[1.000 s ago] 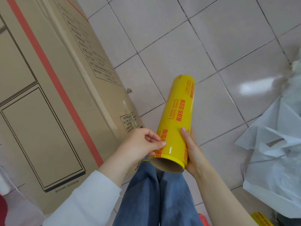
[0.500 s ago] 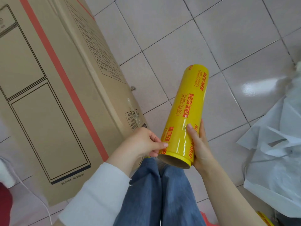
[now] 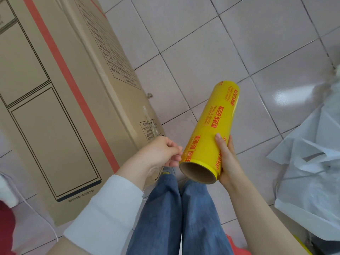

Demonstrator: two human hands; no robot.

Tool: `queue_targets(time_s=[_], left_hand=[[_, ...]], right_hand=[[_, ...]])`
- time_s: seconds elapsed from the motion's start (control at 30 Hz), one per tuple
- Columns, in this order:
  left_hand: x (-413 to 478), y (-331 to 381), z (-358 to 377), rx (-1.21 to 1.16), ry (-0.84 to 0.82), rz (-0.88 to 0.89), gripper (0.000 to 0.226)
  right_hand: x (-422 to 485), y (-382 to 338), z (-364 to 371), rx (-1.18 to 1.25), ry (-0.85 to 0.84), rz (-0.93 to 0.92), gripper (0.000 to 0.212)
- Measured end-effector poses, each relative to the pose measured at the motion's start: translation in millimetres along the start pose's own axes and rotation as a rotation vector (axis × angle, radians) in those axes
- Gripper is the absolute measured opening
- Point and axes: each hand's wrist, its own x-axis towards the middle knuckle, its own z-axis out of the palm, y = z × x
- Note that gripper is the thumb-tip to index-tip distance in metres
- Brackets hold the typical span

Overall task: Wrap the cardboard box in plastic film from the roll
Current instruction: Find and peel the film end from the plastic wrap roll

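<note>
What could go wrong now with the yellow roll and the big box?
The right hand grips the roll only near its open end, so the far end might dip or slip. The left hand has its fingers at the roll's rim, perhaps hunting the film's edge; thin film could tear. No film reaches the cardboard box yet.

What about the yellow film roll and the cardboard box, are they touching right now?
Apart. The head view shows floor tiles between the film roll and the cardboard box.
</note>
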Motion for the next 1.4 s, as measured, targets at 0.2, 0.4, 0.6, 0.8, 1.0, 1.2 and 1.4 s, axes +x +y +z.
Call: queue_targets(time_s=[0.2,0.4,0.6,0.8,1.0,1.2,1.4], left_hand=[[3,-9,9,0.118,0.029,0.054,0.01],[2,-2,10,0.215,0.035,0.064,0.013],[10,-6,9,-0.328,-0.26,-0.053,0.055],[27,-17,13,-0.389,-0.219,-0.115,0.036],[45,-30,23,-0.206,-0.113,-0.121,0.046],[58,-30,22,-0.083,-0.1,-0.054,0.072],[58,-29,4,0.072,-0.089,0.351,0.031]], right_hand=[[0,4,-2,0.02,0.022,-0.014,0.089],[-2,2,-6,0.008,0.032,-0.015,0.093],[4,-4,-7,0.122,-0.039,0.115,0.102],[8,6,-15,0.075,-0.057,0.237,0.089],[16,16,-18,0.134,-0.087,0.336,0.062],[24,21,-18,0.158,-0.111,0.407,0.051],[27,18,-20,0.175,-0.138,0.409,0.048]])
